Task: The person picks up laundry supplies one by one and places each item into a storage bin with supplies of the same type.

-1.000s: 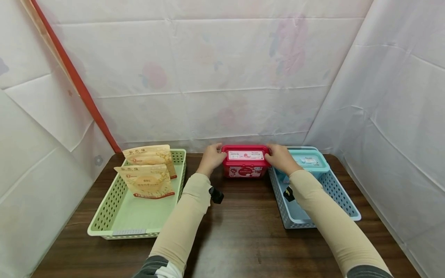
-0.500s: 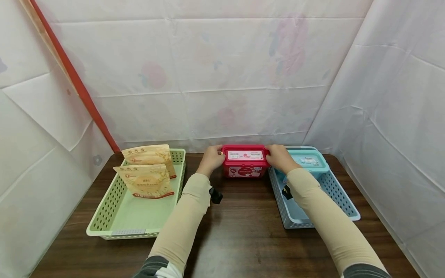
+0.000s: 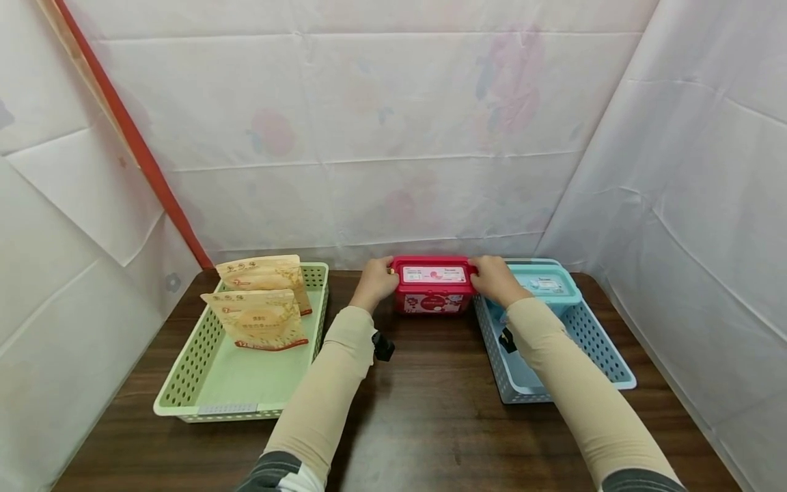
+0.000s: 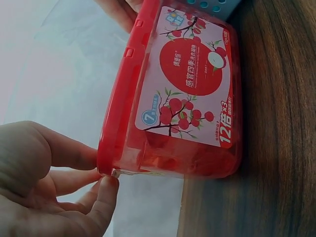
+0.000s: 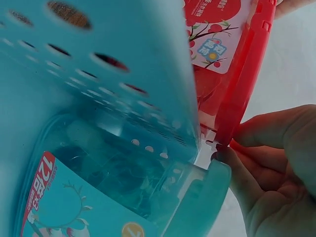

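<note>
A red plastic box of laundry pods stands on the table by the back wall, its lid on. My left hand pinches the lid's left end; in the left wrist view, the thumb and fingers meet at the lid's corner. At the opposite end my right hand pinches the lid rim. Its fingertips are seen close up at the red corner in the right wrist view, beside a teal box. That teal laundry pod box sits at the back of a blue basket, just right of the red one.
A green basket stands on the left, holding two yellow pouches, a front one and a rear one. The blue basket's wall lies close against the red box. White cloth hangs behind and at the sides of the dark wooden table.
The fingers of my right hand have shifted slightly at the lid's right end, and my left thumb a little at the other end. The red box has stayed in place.
</note>
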A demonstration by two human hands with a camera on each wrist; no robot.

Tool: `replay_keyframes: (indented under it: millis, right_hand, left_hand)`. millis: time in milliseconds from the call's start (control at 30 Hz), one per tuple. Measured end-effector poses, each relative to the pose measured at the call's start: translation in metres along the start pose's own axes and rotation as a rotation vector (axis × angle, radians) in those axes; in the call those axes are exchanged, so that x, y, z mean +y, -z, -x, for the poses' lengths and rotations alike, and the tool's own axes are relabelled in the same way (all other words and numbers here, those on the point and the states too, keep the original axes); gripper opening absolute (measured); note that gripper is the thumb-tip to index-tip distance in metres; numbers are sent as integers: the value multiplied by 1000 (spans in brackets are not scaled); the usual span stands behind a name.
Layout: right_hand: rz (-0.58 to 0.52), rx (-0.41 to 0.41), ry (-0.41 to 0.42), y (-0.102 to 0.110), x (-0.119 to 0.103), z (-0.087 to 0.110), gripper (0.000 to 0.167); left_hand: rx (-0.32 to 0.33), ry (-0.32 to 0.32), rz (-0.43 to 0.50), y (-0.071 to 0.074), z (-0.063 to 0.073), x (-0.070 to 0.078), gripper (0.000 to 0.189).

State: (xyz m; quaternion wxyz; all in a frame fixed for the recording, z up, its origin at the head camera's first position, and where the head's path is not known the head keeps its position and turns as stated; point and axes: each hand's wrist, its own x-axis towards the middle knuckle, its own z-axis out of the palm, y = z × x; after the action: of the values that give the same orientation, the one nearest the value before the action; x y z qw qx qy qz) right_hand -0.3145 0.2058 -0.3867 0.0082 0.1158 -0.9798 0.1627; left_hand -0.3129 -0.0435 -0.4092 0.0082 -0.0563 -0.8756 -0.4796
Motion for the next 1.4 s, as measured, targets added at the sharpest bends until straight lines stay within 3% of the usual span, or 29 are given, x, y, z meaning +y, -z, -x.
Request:
replay_keyframes:
  millis: [233,667,1000,1400]
  right_hand:
    - [-15,-10,6,0,0,-1,37]
    - [-66,-36,7,-3,0,9,40]
    - [-71,-59,25,-1,-7,12,40]
    - [-120,-83,33,3,-7,15,41]
  left_hand:
    - [-12,26,-57,4,4,4,51]
    - [-34,48,-52,10,13,3,53]
    - [-36,24,-88,17,19,-1,48]
    - [-44,62,-38,18,23,-3,50]
